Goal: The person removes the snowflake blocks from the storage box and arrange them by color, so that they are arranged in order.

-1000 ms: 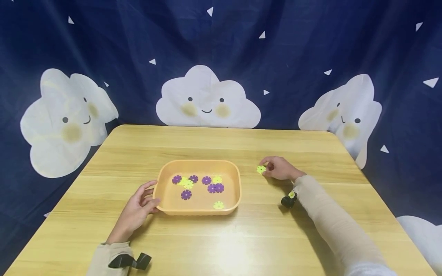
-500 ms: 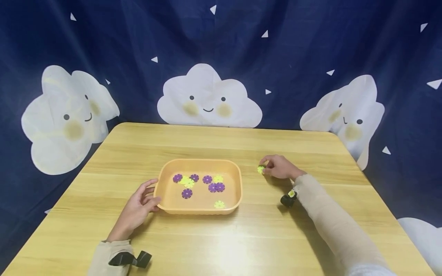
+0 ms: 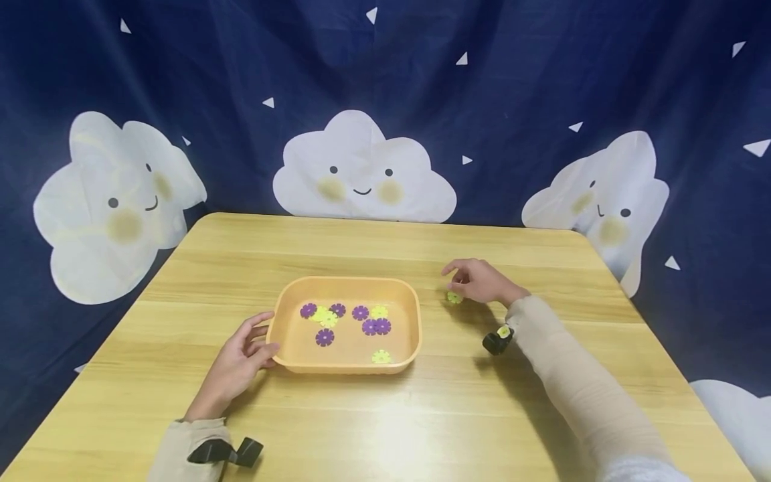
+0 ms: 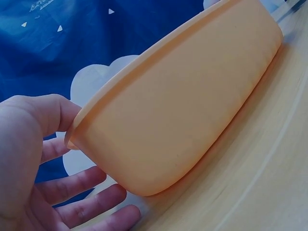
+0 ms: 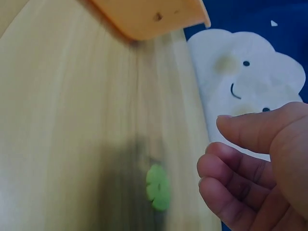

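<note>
In the head view, my left hand (image 3: 237, 361) is at the left end of a shallow orange plastic tray (image 3: 343, 368). The left wrist view shows its thumb (image 4: 60, 110) over the tray's rim and a finger under it, pinching the rim; the other fingers spread beside the wall. Inside the tray lie several purple and yellow snowflake building discs (image 3: 325, 337). My right hand (image 3: 482, 281) is raised just over a yellow-green snowflake disc (image 5: 158, 187) that lies on the table right of the tray. Its fingers are relaxed and hold nothing, apart from the disc.
The light wooden table (image 3: 361, 248) has rounded far corners. Behind it hangs a dark blue curtain (image 3: 512, 80) printed with smiling clouds and white triangles. Each wrist carries a black camera mount (image 3: 498, 340).
My right hand has let go of the yellow-green disc and lifted slightly up and to the left, leaving the disc on the table. My left hand and the tray have stayed in place.
</note>
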### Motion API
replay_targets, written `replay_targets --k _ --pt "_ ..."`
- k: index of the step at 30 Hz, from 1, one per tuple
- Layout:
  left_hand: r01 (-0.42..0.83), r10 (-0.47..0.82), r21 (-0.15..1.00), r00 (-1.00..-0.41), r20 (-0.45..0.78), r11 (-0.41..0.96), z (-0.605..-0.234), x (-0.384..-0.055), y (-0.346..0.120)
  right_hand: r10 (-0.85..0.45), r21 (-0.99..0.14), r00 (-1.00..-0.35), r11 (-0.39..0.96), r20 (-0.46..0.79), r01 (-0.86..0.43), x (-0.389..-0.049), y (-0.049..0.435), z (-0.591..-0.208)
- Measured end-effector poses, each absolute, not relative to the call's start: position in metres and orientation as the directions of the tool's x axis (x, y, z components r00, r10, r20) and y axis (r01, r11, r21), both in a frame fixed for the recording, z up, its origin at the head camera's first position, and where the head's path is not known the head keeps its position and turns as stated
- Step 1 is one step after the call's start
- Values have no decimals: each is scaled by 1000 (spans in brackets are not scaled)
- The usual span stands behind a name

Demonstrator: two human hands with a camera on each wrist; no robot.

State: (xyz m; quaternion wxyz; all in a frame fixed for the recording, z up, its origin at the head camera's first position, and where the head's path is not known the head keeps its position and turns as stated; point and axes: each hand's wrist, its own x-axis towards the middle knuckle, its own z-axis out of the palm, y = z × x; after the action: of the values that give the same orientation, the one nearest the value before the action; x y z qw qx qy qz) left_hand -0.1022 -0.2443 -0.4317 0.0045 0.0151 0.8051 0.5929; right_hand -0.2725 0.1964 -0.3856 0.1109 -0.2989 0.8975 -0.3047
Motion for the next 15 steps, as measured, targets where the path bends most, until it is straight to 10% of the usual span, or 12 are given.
replay_targets --k 9,12,15 --pt "43 57 988 -998 34 148 -426 -99 -257 -626 -618 -780 611 4 -494 -271 185 -380" --pt "152 152 973 -972 179 -175 -426 -98 -271 -623 -623 -782 609 9 -492 -271 183 -378" --pt "155 387 797 -810 441 -584 -429 -102 -284 -627 -627 -778 598 20 -498 -270 181 -377"
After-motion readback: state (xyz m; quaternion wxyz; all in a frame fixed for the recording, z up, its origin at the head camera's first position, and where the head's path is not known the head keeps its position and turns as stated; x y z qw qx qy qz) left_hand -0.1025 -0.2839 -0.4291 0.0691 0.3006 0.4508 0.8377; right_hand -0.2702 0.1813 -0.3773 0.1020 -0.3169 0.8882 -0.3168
